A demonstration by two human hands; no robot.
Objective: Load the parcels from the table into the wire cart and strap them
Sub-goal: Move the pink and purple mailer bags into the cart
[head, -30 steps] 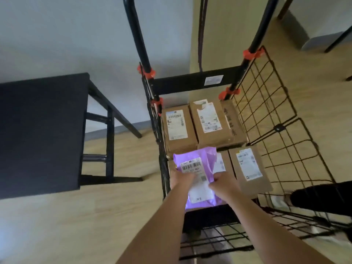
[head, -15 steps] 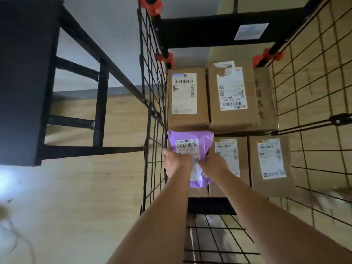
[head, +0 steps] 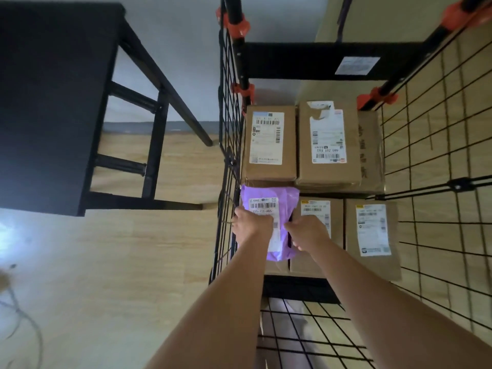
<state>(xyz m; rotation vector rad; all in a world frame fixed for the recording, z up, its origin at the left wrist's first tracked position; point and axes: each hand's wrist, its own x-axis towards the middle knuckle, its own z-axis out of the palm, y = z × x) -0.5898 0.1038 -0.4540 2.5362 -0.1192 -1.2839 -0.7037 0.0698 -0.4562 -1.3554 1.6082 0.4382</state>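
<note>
You are holding the purple mailer bag [head: 288, 203] with both hands. Your left hand [head: 253, 226] is gripping its 9 o'clock edge, right against the mesh wall of the wire cart [head: 229, 129], and your right hand [head: 308, 233] is gripping its 3 o'clock edge, fingers curled round the plastic. You are probably taking it from both sides because the bag is soft and would sag in a one-handed grip; held this way, it is lying flat with its label up. It is sitting in the cart's near left corner, on a brown box whose edge is showing underneath. It is touching the far left box [head: 269, 145] at 12 o'clock and lying just beside the middle box [head: 336, 230] at 3 o'clock, so you seem to be tucking it into that gap to wedge it. The far right box [head: 328, 145] and the near right box [head: 372, 230] are filling the rest of the layer, labels up and packed close, which should be helping the strapping. No strap is lying over the parcels yet. Orange clips [head: 238, 23] are joining the cart's panels to its black posts. The black worktop [head: 48, 102] is standing at 10 o'clock, well apart from your hands, on a pale wood floor [head: 106, 262] below a grey wall [head: 173, 35], and a thin cable [head: 24, 323] is trailing at 7 o'clock.
</note>
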